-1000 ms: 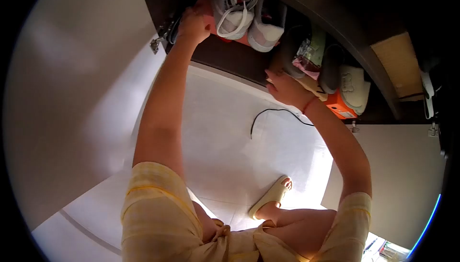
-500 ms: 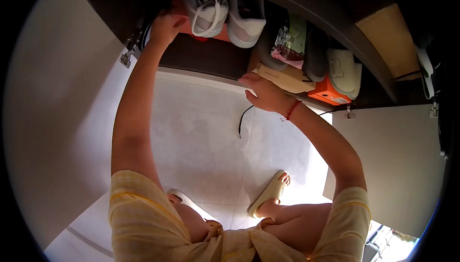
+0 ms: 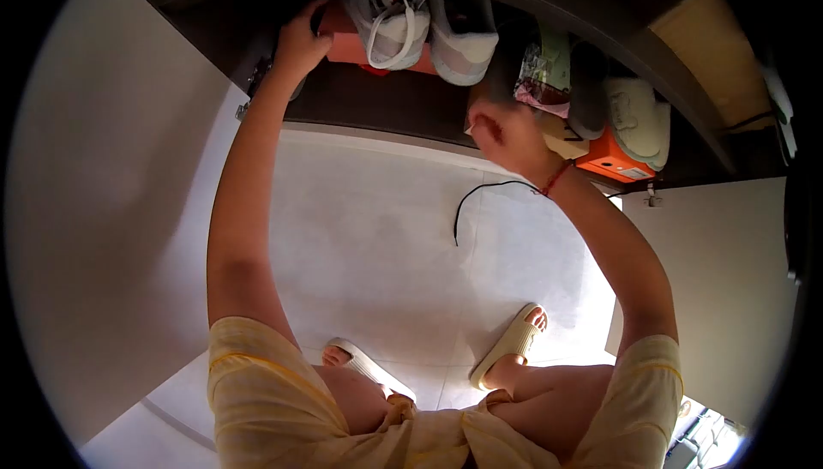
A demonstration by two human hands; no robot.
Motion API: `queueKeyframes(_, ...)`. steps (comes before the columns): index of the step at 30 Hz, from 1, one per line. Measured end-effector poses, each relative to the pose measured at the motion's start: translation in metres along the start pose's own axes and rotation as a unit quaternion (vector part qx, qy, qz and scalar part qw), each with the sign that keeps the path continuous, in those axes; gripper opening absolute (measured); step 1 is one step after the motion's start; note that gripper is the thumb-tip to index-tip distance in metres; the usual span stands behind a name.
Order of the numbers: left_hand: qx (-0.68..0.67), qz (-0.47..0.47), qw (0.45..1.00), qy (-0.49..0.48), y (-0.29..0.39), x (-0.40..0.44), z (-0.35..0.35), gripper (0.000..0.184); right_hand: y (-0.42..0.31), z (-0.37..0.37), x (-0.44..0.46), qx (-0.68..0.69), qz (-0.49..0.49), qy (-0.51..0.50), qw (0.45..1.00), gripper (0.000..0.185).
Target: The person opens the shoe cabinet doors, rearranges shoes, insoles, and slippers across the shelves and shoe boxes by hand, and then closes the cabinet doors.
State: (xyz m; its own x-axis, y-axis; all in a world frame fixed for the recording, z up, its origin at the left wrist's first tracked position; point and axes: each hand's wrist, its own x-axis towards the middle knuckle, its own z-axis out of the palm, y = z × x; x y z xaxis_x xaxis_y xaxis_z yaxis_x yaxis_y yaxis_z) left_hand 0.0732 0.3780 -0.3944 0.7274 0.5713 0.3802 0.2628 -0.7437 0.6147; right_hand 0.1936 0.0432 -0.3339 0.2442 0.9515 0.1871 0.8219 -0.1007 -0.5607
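Observation:
My left hand (image 3: 300,47) is closed on the left end of a pink-red shoebox (image 3: 345,49) inside the low cabinet, with the thumb on its front. On that box stand two grey-and-white sneakers (image 3: 394,36), one with a loose white lace loop. My right hand (image 3: 513,136), a red string bracelet at its wrist, is in front of a brown cardboard box (image 3: 561,136) and covers much of it. Its fingers look curled but are blurred, and whether they hold anything is unclear.
Right of the hands are an orange box (image 3: 613,159) with pale footwear (image 3: 636,122) on it and a green-and-pink package (image 3: 544,70). Open white doors (image 3: 111,212) flank the cabinet. A thin black cord (image 3: 459,212) lies on the tiled floor.
My right hand has moved in toward the cabinet and its fingers have curled from a looser pose. My left hand stays at the shoebox. The whole view has shifted slightly.

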Motion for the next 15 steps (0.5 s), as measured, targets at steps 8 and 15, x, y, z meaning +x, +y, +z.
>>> queueKeyframes(8, -0.196, 0.127, 0.969, 0.075, 0.099, -0.037, 0.038, 0.100, 0.017, -0.010, 0.021, -0.158, -0.031, 0.225, 0.961, 0.038)
queueKeyframes(15, -0.077, -0.045, 0.992, 0.084, 0.129, -0.034, 0.029, 0.081, 0.028, 0.001, 0.057, -0.191, 0.025, 0.254, 0.948, 0.067)
